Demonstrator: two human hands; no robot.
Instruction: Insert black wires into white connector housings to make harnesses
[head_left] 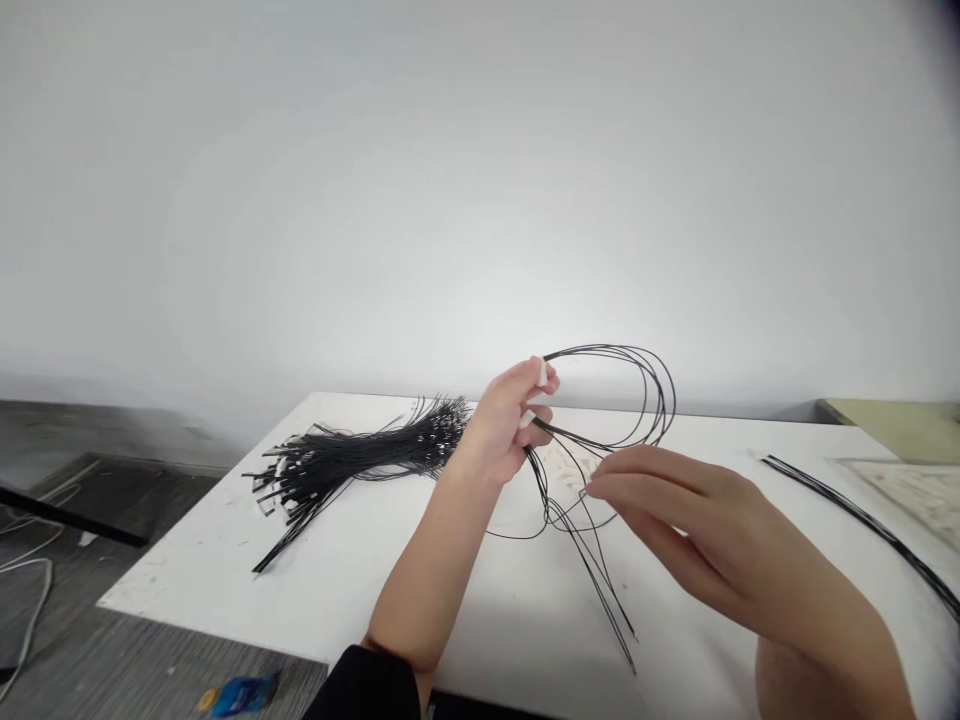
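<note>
Black wires [661, 400], looped

Wires held above the desk [202, 560], toward its far edge. Best kept untwisted, white connectors [543, 373] pinched firmly. Left hand [501, 420] raised, fingers clamped on connectors; right hand [697, 510] level, fingers together, tips beside wires; grip on any: cannot tell.

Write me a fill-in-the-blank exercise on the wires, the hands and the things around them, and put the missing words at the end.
1. The wires looping out from the left hand are coloured ____.
2. In the picture, the big wire bundle on the table lies to the ____ of the left hand.
3. The blue bottle lies on the ____.
4. The separate strand of wires lies toward the picture's ____ edge.

Missing words: black; left; floor; right.
</note>
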